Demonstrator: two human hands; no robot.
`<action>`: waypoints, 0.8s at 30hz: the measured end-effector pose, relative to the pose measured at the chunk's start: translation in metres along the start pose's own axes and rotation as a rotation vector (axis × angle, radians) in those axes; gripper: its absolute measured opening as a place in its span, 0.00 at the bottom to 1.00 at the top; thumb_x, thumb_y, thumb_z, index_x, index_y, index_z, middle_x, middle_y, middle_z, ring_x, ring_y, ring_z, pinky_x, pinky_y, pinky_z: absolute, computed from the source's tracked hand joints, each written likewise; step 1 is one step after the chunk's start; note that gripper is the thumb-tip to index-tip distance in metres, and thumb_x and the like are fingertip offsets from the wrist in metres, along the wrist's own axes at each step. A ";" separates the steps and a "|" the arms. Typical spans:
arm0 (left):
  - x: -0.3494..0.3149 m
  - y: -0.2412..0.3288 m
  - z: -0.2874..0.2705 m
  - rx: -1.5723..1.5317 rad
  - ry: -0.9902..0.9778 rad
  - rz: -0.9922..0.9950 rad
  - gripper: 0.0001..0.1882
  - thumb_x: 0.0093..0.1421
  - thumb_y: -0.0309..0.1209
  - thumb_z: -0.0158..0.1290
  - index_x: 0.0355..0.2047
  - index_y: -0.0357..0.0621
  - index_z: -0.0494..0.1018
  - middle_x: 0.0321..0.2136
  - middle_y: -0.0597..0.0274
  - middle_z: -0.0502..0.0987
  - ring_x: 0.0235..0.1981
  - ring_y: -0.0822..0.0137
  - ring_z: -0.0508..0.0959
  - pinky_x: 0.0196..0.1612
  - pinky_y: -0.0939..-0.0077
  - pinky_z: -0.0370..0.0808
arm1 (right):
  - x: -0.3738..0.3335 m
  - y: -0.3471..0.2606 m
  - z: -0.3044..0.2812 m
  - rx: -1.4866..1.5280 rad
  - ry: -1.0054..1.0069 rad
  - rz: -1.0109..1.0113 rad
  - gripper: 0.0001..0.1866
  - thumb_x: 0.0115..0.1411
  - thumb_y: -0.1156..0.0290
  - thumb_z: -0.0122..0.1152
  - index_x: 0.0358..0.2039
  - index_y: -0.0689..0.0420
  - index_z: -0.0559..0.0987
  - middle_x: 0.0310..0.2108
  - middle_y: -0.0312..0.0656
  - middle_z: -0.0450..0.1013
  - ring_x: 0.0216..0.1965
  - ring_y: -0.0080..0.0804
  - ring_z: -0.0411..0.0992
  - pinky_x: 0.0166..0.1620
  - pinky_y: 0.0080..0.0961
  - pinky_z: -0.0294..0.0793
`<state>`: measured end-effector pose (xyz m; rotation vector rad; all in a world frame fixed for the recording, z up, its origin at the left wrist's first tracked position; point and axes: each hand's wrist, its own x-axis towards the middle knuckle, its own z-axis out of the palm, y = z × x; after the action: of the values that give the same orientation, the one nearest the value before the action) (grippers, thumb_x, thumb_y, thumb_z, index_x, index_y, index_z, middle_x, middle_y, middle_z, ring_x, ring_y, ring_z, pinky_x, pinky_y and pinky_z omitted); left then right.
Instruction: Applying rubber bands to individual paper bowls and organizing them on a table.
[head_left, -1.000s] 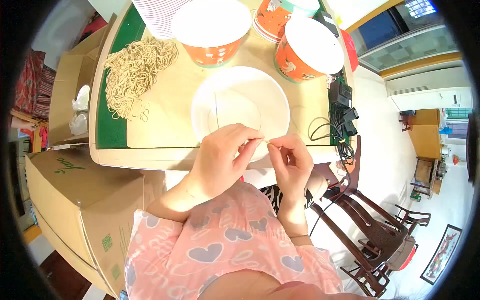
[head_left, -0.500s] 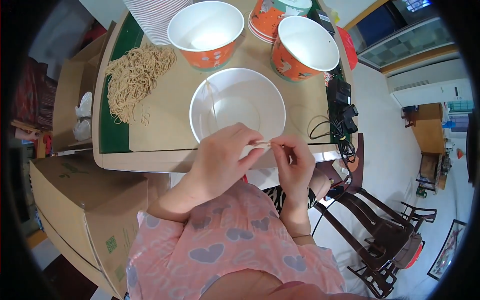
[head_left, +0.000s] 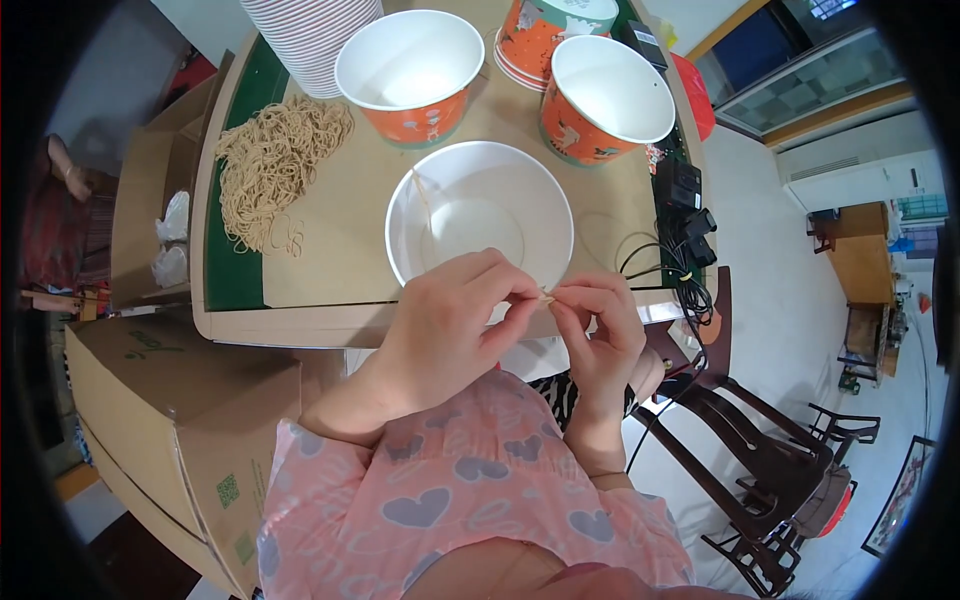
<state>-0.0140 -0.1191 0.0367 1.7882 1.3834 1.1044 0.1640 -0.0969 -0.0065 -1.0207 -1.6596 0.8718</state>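
At the table's near edge my left hand [head_left: 455,318] and my right hand [head_left: 603,322] are closed in pinches, fingertips almost meeting. Between them shows a tiny bit of thin tan string [head_left: 545,296]; the rest of it is hidden by my fingers. Just beyond my hands stands a white-lined paper bucket [head_left: 520,190], its mouth facing up. A single tan strand [head_left: 423,195] lies down the left side of its inner wall. To the left on the table is a loose, tangled heap of tan string [head_left: 275,170].
Two orange-printed paper buckets [head_left: 415,115] [head_left: 600,140] stand farther back, near an overturned orange stack [head_left: 525,50]. Nested white tubs [head_left: 315,40] rise at back left. Black cables [head_left: 690,290] hang at the right edge. Cardboard boxes [head_left: 170,400] stand left; another person's hand [head_left: 78,183] shows far left.
Both hands have shifted slightly right, and their fingertips have drawn closer together, so less string shows. Another person's arm has appeared at the far left.
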 end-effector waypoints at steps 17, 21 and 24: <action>-0.005 0.029 -0.021 -0.127 -0.069 -0.018 0.03 0.57 0.21 0.54 0.32 0.38 0.72 0.27 0.59 0.73 0.24 0.63 0.75 0.27 0.74 0.70 | -0.009 0.030 0.000 -0.060 0.001 -0.109 0.10 0.50 0.86 0.64 0.34 0.60 0.81 0.31 0.40 0.71 0.27 0.23 0.69 0.29 0.17 0.69; 0.001 0.032 -0.026 -0.149 -0.113 -0.009 0.03 0.59 0.22 0.53 0.32 0.37 0.71 0.26 0.58 0.75 0.23 0.63 0.75 0.27 0.73 0.71 | 0.000 0.027 0.003 -0.119 -0.039 -0.168 0.12 0.51 0.85 0.64 0.37 0.59 0.81 0.31 0.39 0.72 0.26 0.23 0.69 0.30 0.16 0.70; 0.013 0.026 -0.031 -0.213 -0.139 -0.056 0.04 0.60 0.23 0.52 0.35 0.37 0.70 0.26 0.57 0.76 0.25 0.62 0.77 0.29 0.73 0.72 | 0.006 0.018 -0.002 -0.093 -0.180 0.013 0.16 0.50 0.85 0.65 0.40 0.58 0.80 0.32 0.39 0.74 0.27 0.22 0.69 0.31 0.17 0.70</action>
<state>-0.0281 -0.1142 0.0760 1.6307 1.1800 1.0358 0.1688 -0.0846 -0.0198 -1.0422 -1.8613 0.9240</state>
